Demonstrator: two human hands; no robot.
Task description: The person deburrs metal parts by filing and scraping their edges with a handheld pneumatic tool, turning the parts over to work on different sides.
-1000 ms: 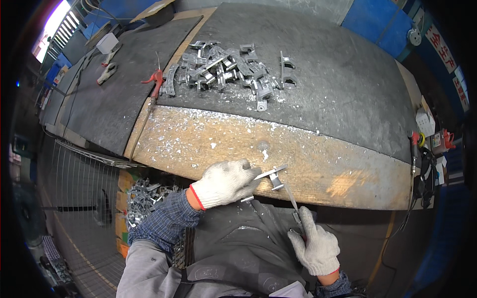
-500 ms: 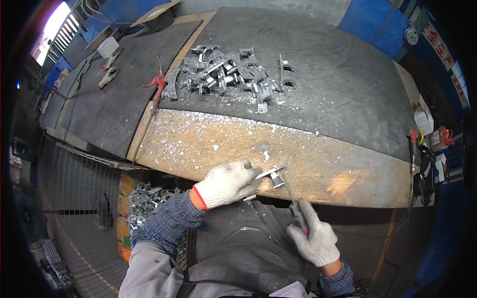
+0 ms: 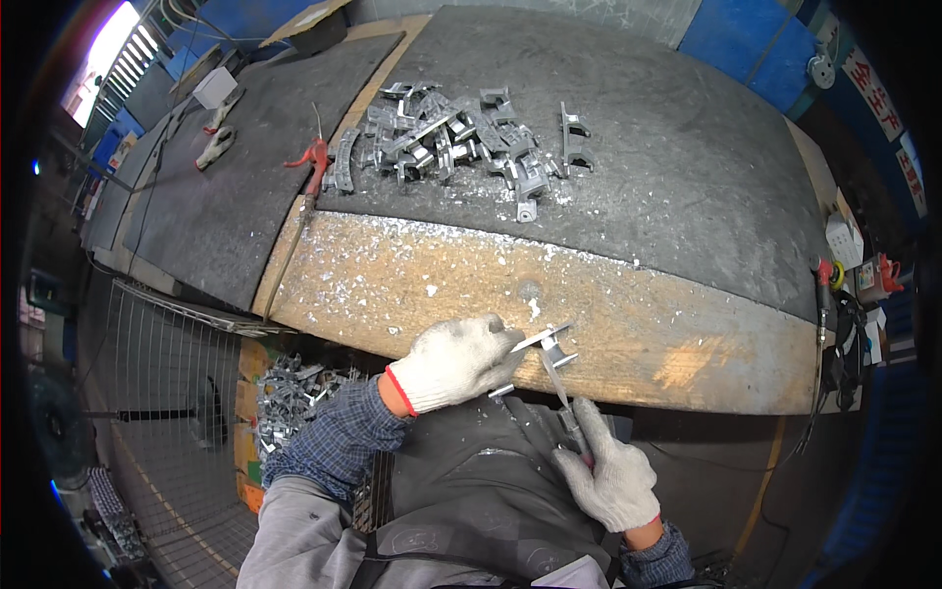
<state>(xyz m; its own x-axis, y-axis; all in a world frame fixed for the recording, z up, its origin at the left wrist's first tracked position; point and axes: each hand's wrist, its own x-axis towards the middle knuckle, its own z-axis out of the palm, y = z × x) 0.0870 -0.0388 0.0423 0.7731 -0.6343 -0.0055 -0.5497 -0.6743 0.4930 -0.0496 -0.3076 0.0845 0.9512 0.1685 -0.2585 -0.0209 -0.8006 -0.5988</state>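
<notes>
"One silvery metal part [image 3: 557, 346] is in hand. Where is it, taking the heap of metal parts [image 3: 446, 137] as our mark?"

"Nearer the person than the heap and right of its middle, over the bare wood along the front of the bench [image 3: 751, 344]. I can't tell whether it touches the wood."

"Who has hold of it?"

"The left hand [image 3: 451, 365], in a white knitted glove. Its fingers are closed on one end, and the rest sticks out to the right. A small metal end also shows beneath that hand; whether it's the same part, I can't say."

"And the right hand [image 3: 613, 479]?"

"Gloved too, farther from the heap, fingers wrapped round the handle of a thin hand tool [image 3: 556, 383]. The blade points up at the part; contact is too fine to make out."

"What lies about the heap itself?"

"A dark mat [image 3: 677, 167] under it, and one loose part [image 3: 576, 137] just to its right. On its left are a curved part [image 3: 344, 160], then a red air gun [image 3: 315, 162]; well beyond those lie work gloves [image 3: 215, 147] and a white box [image 3: 214, 88]. Pale flakes [image 3: 432, 291] dot the wood on its near side."

"Anything lower?"

"Another load of parts [image 3: 291, 398], below the heap's level and to its left."
</notes>
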